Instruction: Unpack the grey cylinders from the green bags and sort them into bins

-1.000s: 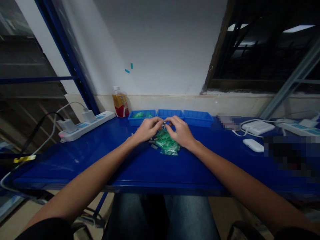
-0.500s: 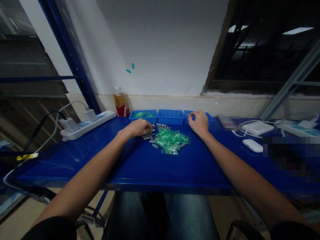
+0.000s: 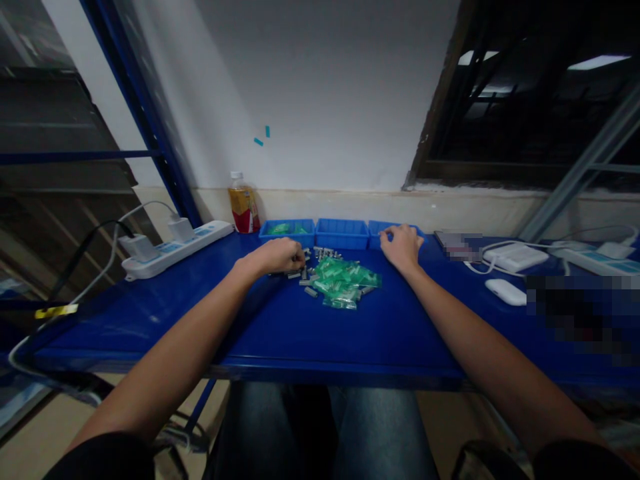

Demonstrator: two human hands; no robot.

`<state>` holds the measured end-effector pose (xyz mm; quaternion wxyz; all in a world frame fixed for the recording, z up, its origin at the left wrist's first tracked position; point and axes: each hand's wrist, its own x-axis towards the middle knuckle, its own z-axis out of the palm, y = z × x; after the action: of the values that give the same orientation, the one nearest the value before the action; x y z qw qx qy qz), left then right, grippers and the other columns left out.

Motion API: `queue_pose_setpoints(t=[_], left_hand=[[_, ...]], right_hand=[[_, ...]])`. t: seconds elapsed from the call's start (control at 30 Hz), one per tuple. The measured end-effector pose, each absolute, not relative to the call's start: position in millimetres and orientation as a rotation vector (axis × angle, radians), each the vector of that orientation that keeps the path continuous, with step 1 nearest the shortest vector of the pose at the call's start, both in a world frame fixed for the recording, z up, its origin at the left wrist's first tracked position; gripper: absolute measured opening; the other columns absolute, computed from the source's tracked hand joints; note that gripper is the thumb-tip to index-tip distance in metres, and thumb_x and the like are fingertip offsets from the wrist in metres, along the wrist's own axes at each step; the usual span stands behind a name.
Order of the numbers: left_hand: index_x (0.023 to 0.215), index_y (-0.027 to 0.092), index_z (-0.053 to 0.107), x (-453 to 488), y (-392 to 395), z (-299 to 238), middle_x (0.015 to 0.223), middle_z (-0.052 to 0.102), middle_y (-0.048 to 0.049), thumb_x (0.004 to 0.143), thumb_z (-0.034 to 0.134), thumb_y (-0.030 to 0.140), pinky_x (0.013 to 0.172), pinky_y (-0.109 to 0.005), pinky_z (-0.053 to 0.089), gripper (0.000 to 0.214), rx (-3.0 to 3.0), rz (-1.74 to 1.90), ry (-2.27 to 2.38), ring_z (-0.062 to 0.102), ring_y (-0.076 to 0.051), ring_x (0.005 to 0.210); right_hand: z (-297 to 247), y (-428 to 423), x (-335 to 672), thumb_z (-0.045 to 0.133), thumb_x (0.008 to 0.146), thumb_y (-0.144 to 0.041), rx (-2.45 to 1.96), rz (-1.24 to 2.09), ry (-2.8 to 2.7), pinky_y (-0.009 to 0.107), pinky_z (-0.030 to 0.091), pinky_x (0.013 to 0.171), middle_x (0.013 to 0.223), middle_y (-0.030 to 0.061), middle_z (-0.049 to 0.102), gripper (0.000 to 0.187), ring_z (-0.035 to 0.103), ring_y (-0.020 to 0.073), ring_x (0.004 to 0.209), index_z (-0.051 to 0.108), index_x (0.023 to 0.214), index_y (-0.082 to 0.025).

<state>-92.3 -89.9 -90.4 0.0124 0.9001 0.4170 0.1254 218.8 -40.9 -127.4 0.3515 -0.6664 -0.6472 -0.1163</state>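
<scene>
My left hand (image 3: 284, 256) is over the left side of a pile of small silvery metal cylinders (image 3: 296, 275). Its fingers point down and pinch together, hiding whatever is between them. Right of that pile lies a heap of green-tinted clear plastic bags (image 3: 343, 279), with some cylinders around it. At the right blue bin (image 3: 376, 230), my right hand (image 3: 403, 248) covers part of the front wall. Thumb and index finger curl toward each other there; anything between the tips is too small to make out.
The left blue bin (image 3: 270, 235) holds green bags, and a middle blue bin (image 3: 342, 233) stands beside it. A drink bottle (image 3: 243, 207) and a power strip (image 3: 187, 248) are at the left. White cabled devices (image 3: 515, 257) and a small white case (image 3: 505, 292) lie right.
My right hand has shifted slightly right, still at the right bin. My left hand stays over the cylinders, its fingers curled a little more downward.
</scene>
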Motion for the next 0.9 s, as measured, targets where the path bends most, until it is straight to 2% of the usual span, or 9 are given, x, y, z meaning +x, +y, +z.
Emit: queue_pose_setpoints(t=[0.23, 0.43, 0.7, 0.9], left_hand=[[0.079, 0.019, 0.07, -76.3, -97.0, -86.2, 0.081, 0.067, -0.0049, 0.075, 0.051, 0.023, 0.066, -0.026, 0.042, 0.02, 2.875, 0.676, 1.484, 0.06, -0.017, 0.072], [0.075, 0.016, 0.068, -52.5, -108.8, -86.6, 0.076, 0.066, -0.0049, 0.074, 0.05, 0.022, 0.064, -0.026, 0.043, 0.019, 2.698, 0.943, 1.501, 0.058, -0.015, 0.067], [0.075, 0.014, 0.067, -40.9, -115.6, -86.1, 0.075, 0.067, -0.0042, 0.075, 0.05, 0.021, 0.064, -0.025, 0.044, 0.019, 2.565, 1.026, 1.389, 0.059, -0.014, 0.066], [0.098, 0.013, 0.063, -41.2, -119.8, -81.7, 0.087, 0.068, -0.0056, 0.082, 0.049, 0.025, 0.07, -0.027, 0.047, 0.024, 2.709, 1.003, 1.176, 0.061, -0.015, 0.077]], right_hand=[[-122.1, -54.7, 204.9, 0.047, 0.084, -0.033, -1.573, -0.371, -1.697, 0.043, 0.031, 0.079, 0.099, 0.0153, 0.06, 0.027, 0.046, 0.0309, 0.098, 0.067, 0.089, -0.016], [-112.6, -97.1, 157.0, 0.053, 0.083, -0.037, -1.079, -0.363, -2.073, 0.04, 0.029, 0.081, 0.091, 0.0068, 0.065, 0.024, 0.052, 0.0254, 0.091, 0.061, 0.098, -0.02], [-111.9, -112.6, 138.1, 0.045, 0.089, -0.028, -0.902, -0.355, -2.194, 0.036, 0.03, 0.077, 0.089, 0.0082, 0.064, 0.019, 0.053, 0.0229, 0.087, 0.061, 0.095, -0.017], [-112.2, -111.7, 138.4, 0.047, 0.09, -0.032, -0.97, -0.18, -2.024, 0.033, 0.032, 0.073, 0.081, 0.0049, 0.064, 0.021, 0.055, 0.0203, 0.082, 0.062, 0.083, -0.018]])
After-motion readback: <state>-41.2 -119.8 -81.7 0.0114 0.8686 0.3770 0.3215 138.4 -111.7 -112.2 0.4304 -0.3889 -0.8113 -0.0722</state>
